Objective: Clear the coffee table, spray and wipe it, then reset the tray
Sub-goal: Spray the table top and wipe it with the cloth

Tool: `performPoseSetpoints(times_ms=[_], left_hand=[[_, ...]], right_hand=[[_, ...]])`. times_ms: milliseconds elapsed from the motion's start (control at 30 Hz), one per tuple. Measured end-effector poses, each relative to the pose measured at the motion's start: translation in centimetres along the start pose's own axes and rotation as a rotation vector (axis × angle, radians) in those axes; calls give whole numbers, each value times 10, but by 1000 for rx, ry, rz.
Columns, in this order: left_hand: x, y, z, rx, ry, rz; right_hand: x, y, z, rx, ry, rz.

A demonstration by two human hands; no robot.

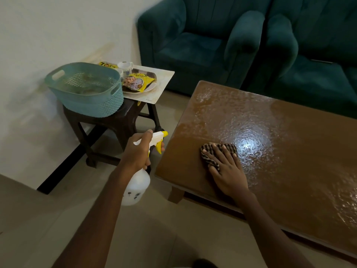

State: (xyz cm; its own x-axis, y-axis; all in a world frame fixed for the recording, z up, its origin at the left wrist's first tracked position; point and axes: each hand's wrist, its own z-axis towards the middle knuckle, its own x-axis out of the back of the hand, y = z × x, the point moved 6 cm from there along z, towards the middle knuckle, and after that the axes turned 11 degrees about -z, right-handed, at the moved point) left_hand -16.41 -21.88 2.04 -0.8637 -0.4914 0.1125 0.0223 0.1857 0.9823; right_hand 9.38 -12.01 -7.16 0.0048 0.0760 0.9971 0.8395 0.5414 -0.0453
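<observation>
Wet, glossy brown wooden coffee table [289, 136] beside teal sofas [193, 45]; right hand [226, 171], laid flat, presses checked cloth [207, 163] near its left edge; left hand [139, 151] grips white spray bottle [138, 186] over tiled floor [173, 238].

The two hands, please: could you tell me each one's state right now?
Left hand: grips the spray bottle.
Right hand: open, pressing the cloth on the table.

At right, coffee table [299, 142], with cloth [229, 148] on its near-left part under right hand [225, 171]. Just left of the table, spray bottle [138, 184] in left hand [138, 151]. Farther left, stool [117, 122] bearing basket [85, 101] at left, tray [164, 82] at right; on the tray, plate [151, 88] with snack packet [138, 81], cup [125, 66] behind. Beyond the table, armchair [197, 45].
</observation>
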Motion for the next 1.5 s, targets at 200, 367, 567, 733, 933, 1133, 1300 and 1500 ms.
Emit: performPoseSetpoints(times_ms=[200,367,567,733,933,1133,1300,1500], left_hand=[[-50,22,4,71,-129,120],[-103,32,16,103,-214,185],[-149,24,36,121,-226,263],[-161,19,51,169,-155,333],[-166,25,67,157,-142,298],[-157,30,72,117,-101,262],[-149,33,82,68,-141,289],[-143,31,104,69,-214,311]], right_hand=[[1,49,2,-91,7,2],[2,101,4,-176,7,3],[5,159,9,-256,6,4],[3,179,25,-270,9,-9],[4,182,55,-240,-49,6],[6,171,66,-226,-60,8],[6,171,66,-239,-58,6],[6,162,67,-335,-71,16]])
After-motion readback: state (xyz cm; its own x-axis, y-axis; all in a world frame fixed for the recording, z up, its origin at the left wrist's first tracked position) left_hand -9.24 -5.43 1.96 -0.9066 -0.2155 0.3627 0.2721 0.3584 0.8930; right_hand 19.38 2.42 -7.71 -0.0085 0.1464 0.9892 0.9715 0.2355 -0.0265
